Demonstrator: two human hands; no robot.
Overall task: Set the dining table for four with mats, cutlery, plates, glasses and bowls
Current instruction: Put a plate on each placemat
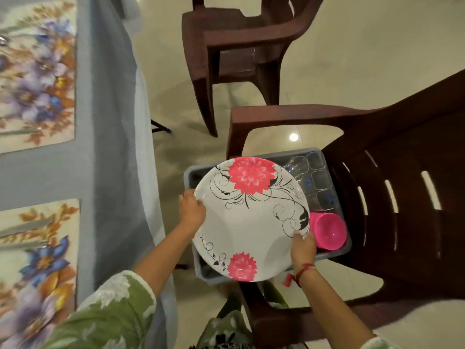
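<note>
Tiled floor, a brown chair (pixel 402 197) beside the cloth-draped surface (pixel 113 122): a plate held over the tub.

Left grip (pixel 192 210) pinches the left rim of the flowered plate (pixel 251 217), and right grip (pixel 303 248) clasps the opposite edge, so both are grasping it. The plate hangs roughly level above the grey tub (pixel 276 152) on the chair seat. It sits over clear glasses (pixel 319 182) and beside a pink bowl (pixel 329 229), well apart from the floral mats (pixel 37 71) on the surface. My judgement of the risk: only rim holds carry a smooth plate, so a slip would drop it onto the glasses or the floor. Swinging left, its edge could clip the tub wall or drag the hanging cloth.
</note>
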